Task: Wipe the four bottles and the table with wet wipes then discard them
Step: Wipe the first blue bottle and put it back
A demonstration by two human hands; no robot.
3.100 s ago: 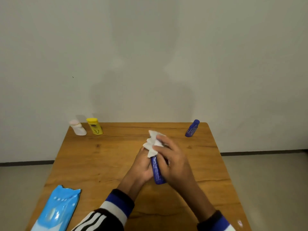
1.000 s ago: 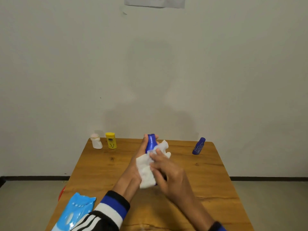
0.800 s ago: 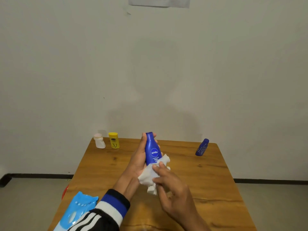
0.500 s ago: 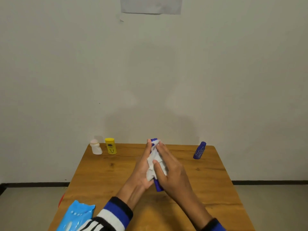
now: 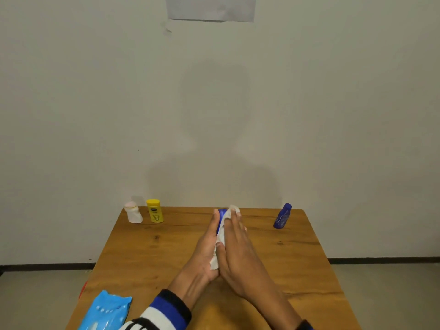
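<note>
Holding a blue bottle (image 5: 222,213) between our palms, we have it nearly hidden: only its top shows past the fingertips, above the middle of the wooden bench (image 5: 152,256). Our left hand (image 5: 205,251) lies along the bottle's left side with its fingers fairly straight, pressed against it. Our right hand (image 5: 238,253) lies flat along the other side, fingers straight, pressing a white wet wipe (image 5: 222,236) onto the bottle. The wipe is sandwiched between the two hands, a crumpled end showing near the wrists and another at the fingertips.

Taking the held bottle as our landmark, a second, smaller dark blue bottle (image 5: 282,216) stands well to its right near the bench's far edge. Well to its left, also by the far edge, stand a yellow bottle (image 5: 154,211) and, just beside that, further left, a white bottle with a pale pink cap (image 5: 133,212). Nearer to us and far to the left of the held bottle, a light blue wet-wipe pack (image 5: 107,312) lies at the bench's near left corner. On the wall high above the bottle hangs a paper sign reading "trash bin" (image 5: 212,8). A striped blue, white and black sleeve (image 5: 164,313) covers our left forearm.
</note>
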